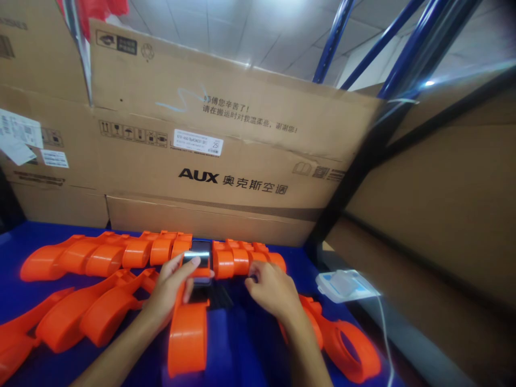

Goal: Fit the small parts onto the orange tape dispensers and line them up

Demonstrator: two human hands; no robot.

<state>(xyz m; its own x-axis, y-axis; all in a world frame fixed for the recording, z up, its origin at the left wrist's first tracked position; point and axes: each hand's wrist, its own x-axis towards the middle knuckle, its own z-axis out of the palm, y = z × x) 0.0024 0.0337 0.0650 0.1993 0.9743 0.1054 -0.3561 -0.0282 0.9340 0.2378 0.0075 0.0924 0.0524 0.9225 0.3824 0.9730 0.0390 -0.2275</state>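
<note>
My left hand (177, 279) is closed around an orange tape dispenser (187, 338). Its thumb lies on a shiny metal plate with a serrated edge, and the broad orange loop hangs toward me. To the right, my right hand (272, 287) is curled with its fingertips together; whatever they may pinch is hidden. Just behind the held dispenser lies a dark flat rectangular object (200, 246), partly covered by it. Dark, blurred strands (220, 295) show between my hands. More orange dispensers (137, 252) line the back of the blue surface, with others (108, 317) nearer on the left.
Large cardboard boxes (242, 150) stand as a wall behind the blue surface (133, 365). A dark rack post (346, 183) rises on the right. Near it sits a translucent plastic case (346, 285) with a white cable (386, 333). Another orange loop (355, 349) lies at the right front.
</note>
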